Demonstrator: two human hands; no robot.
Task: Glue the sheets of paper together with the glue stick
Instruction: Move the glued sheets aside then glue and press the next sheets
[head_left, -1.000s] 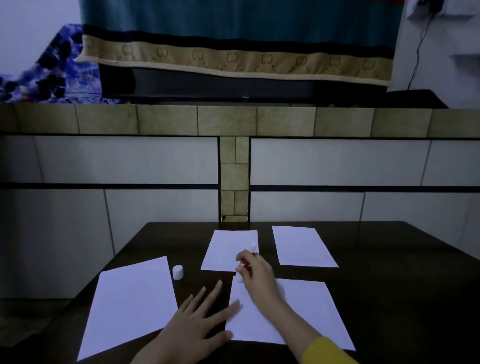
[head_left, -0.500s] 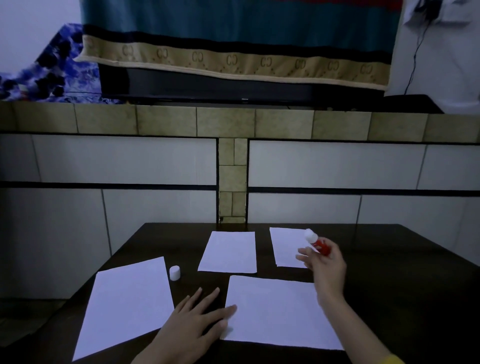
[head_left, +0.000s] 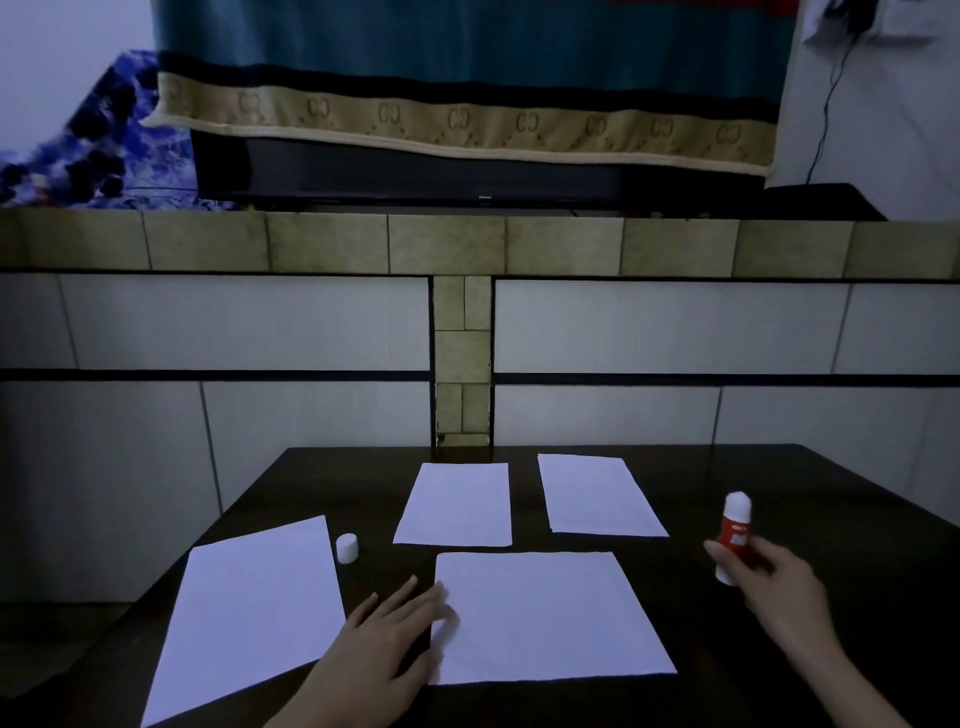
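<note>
Glue stick (head_left: 733, 538), label unreadable, upright in right hand's (head_left: 774, 587) curled fingers; left hand (head_left: 379, 649) flat.

A room in a home: a television (head_left: 467, 176) draped with a blanket (head_left: 467, 67) stands on a tiled ledge (head_left: 322, 241), with a dark counter (head_left: 779, 478) below.

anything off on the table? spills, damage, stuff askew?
No spills or damage visible. The glue stick stands uncapped in the right hand; its cap sits apart by the left sheet, which lies skewed against the other sheets. The left hand presses the near sheet.
</note>
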